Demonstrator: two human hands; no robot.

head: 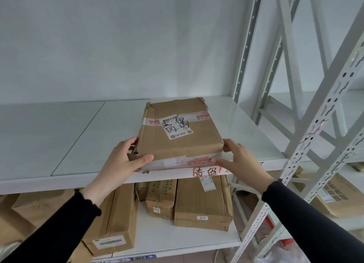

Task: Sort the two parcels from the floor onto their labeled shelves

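We hold flat brown cardboard parcel (178, 133) on white metal shelf (78, 128), left hand (123, 157) and right hand (239, 160) pinching near corners. Risk: parcel overhangs edge between grip; early release could tip it floorward.

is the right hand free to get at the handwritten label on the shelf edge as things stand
Probably yes: the right hand sits beside the red-bordered label with nothing between, but it grips the parcel and would have to let go.
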